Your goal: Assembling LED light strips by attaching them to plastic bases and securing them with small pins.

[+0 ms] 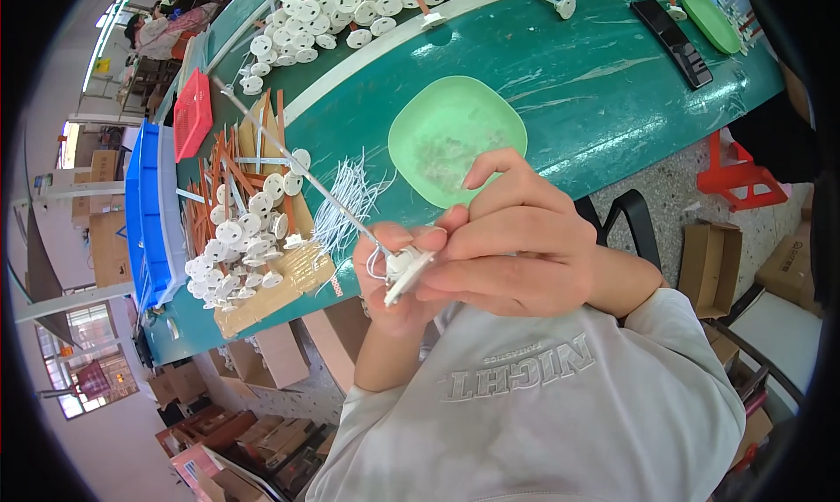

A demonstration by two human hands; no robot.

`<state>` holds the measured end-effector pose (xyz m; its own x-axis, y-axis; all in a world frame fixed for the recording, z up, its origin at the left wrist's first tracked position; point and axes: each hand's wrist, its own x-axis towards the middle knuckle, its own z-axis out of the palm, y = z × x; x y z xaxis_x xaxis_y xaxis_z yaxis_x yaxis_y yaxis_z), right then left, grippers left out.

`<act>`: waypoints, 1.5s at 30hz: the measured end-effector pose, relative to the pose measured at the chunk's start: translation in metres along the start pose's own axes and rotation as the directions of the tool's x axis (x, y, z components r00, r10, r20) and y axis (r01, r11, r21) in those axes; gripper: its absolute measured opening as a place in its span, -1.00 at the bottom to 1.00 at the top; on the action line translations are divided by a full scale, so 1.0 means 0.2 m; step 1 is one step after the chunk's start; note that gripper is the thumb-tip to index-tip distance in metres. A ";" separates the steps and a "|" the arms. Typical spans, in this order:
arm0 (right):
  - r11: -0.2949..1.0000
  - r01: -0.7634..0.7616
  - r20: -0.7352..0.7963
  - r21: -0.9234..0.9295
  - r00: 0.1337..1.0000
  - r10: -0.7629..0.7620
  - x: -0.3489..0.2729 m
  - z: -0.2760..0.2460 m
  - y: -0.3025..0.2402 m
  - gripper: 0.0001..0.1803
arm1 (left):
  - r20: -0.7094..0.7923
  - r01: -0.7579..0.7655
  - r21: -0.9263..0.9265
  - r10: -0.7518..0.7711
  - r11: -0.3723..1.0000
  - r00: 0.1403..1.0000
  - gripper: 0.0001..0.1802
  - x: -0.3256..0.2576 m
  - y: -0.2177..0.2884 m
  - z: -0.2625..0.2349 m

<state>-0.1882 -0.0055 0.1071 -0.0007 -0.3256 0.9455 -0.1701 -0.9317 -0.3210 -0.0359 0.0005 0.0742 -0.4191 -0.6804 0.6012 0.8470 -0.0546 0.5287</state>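
Observation:
My left hand (389, 283) is closed round a white round plastic base with a long thin rod (297, 163) slanting up to the far left. The white disc (408, 279) of this piece stands on edge between my fingers, and a thin white wire loops beside its hub. My right hand (529, 244) is beside it, fingers curled and bent inward, the lower ones against the disc's edge. Whatever its fingertips pinch is too small or hidden. Just beyond my hands is a light green bowl (420, 108) holding small clear pieces. A bundle of white wires (346, 209) lies left of it.
Several similar disc pieces (249, 231) with brown and silver strips lie on cardboard (297, 283) at left. Beside them stand a blue bin (156, 213) and a red basket (192, 115). More white discs (332, 12) are heaped at the back. A black phone-like object (672, 43) lies far right.

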 end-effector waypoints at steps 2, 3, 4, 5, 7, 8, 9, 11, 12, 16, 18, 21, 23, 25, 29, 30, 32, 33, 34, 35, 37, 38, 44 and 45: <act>1.000 0.015 0.019 -0.004 1.000 -0.015 0.01 0.01 -0.01 -0.72 | -0.103 -0.048 -0.028 0.045 0.998 0.994 -0.49 -0.02 -0.02 0.03; 1.000 0.025 0.032 -0.016 0.999 -0.025 0.01 0.02 -0.01 -0.72 | -0.204 -0.090 -0.057 0.076 0.994 0.976 -0.47 -0.03 -0.02 0.04; 0.999 0.031 0.039 -0.012 0.999 -0.031 0.01 0.03 -0.02 -0.72 | -0.203 -0.099 -0.056 0.086 0.993 0.975 -0.47 -0.03 -0.02 0.05; 1.000 0.023 -0.002 -0.005 1.000 -0.023 0.01 0.05 -0.02 -0.73 | -0.190 -0.093 -0.069 0.078 0.993 0.979 -0.47 -0.03 -0.02 0.05; 1.000 0.019 -0.035 0.008 0.999 -0.018 0.00 0.08 -0.04 -0.73 | -0.178 -0.096 -0.080 0.081 0.992 0.981 -0.46 -0.03 -0.01 0.05; 1.000 0.010 -0.022 0.001 1.000 -0.010 0.00 0.09 -0.05 -0.74 | -0.176 -0.098 -0.095 0.080 0.991 0.981 -0.47 -0.04 0.00 0.05; 1.000 0.002 -0.010 -0.004 1.000 -0.002 0.00 0.09 -0.06 -0.74 | -0.173 -0.100 -0.108 0.080 0.989 0.982 -0.48 -0.05 0.00 0.05; 1.000 0.000 0.024 0.001 1.000 0.000 0.02 0.09 -0.08 -0.75 | -0.171 -0.128 -0.104 0.109 0.986 0.979 -0.50 -0.05 0.01 0.06; 1.000 -0.009 0.047 -0.009 0.999 0.010 0.03 0.09 -0.09 -0.75 | -0.165 -0.137 -0.108 0.118 0.985 0.979 -0.51 -0.05 0.01 0.07; 0.999 -0.019 0.206 -0.033 0.978 0.025 0.02 0.03 -0.11 -0.76 | -0.209 -0.070 0.004 0.069 0.998 0.975 -0.53 -0.07 0.05 0.09; 0.993 -0.043 0.227 -0.110 0.972 0.067 0.03 0.03 -0.13 -0.73 | -0.197 0.026 0.080 -0.010 0.996 0.980 -0.44 -0.09 0.08 0.08; 0.995 -0.080 0.209 -0.057 0.974 0.090 0.06 0.11 -0.11 -0.75 | -0.261 0.106 0.298 -0.026 0.949 0.965 -0.44 -0.08 0.22 0.10; 0.991 -0.136 0.232 0.004 0.964 0.131 0.05 0.10 -0.09 -0.83 | -0.365 0.111 0.642 0.175 0.758 0.914 -0.47 -0.10 0.38 0.07; 0.985 -0.170 0.192 0.032 0.968 0.161 0.07 0.06 -0.07 -0.90 | -0.592 0.225 0.753 0.488 0.619 0.641 -0.45 -0.11 0.63 -0.02; 0.977 -0.184 0.204 -0.104 0.958 0.202 0.05 -0.03 0.02 -0.94 | -0.445 0.767 0.568 0.673 -0.298 0.591 -0.54 -0.30 1.45 -0.24; 0.966 -0.227 0.205 -0.126 0.947 0.249 0.04 -0.05 0.03 -0.96 | -0.441 0.812 0.321 0.681 -0.488 0.584 -0.54 -0.34 1.59 -0.27; 0.946 -0.286 0.184 -0.154 0.932 0.312 0.00 -0.08 0.06 -0.96 | -0.434 0.761 0.206 0.640 -0.615 0.634 -0.54 -0.37 1.74 -0.36; 0.920 -0.348 0.166 -0.181 0.911 0.378 -0.01 -0.10 0.07 -0.95 | -0.439 0.687 0.083 0.593 -0.721 0.675 -0.54 -0.38 1.78 -0.40; 0.910 -0.356 0.159 -0.212 0.906 0.391 -0.03 -0.12 0.08 -0.93 | -0.512 0.722 0.084 0.592 -0.687 0.623 -0.53 -0.33 1.77 -0.41; 0.906 -0.359 0.152 -0.224 0.906 0.396 -0.03 -0.13 0.08 -0.93 | -0.515 0.716 0.095 0.582 -0.691 0.630 -0.53 -0.31 1.77 -0.43; 0.887 -0.359 0.127 -0.292 0.904 0.408 -0.04 -0.16 0.06 -0.95 | -0.471 0.653 0.065 0.553 -0.755 0.687 -0.54 -0.27 1.75 -0.49; 0.876 -0.363 0.118 -0.317 0.901 0.417 -0.04 -0.18 0.06 -0.95 | -0.479 0.645 0.089 0.535 -0.759 0.696 -0.54 -0.25 1.73 -0.52; 0.778 -0.406 0.077 -0.480 0.863 0.499 -0.06 -0.30 0.19 -0.93 | -0.188 0.540 -0.037 0.536 -0.841 0.823 -0.49 -0.26 1.52 -0.37; 0.783 -0.335 0.119 -0.524 0.882 0.457 -0.03 -0.30 0.26 -0.93 | -0.111 0.548 0.044 0.541 -0.835 0.834 -0.51 -0.24 1.42 -0.32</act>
<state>-0.2565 -0.0422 0.0872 0.0385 -0.7317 0.6806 -0.6492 -0.5361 -0.5396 0.2466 -0.0292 0.1566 0.1449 -0.6780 0.7206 -0.9517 -0.2947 -0.0859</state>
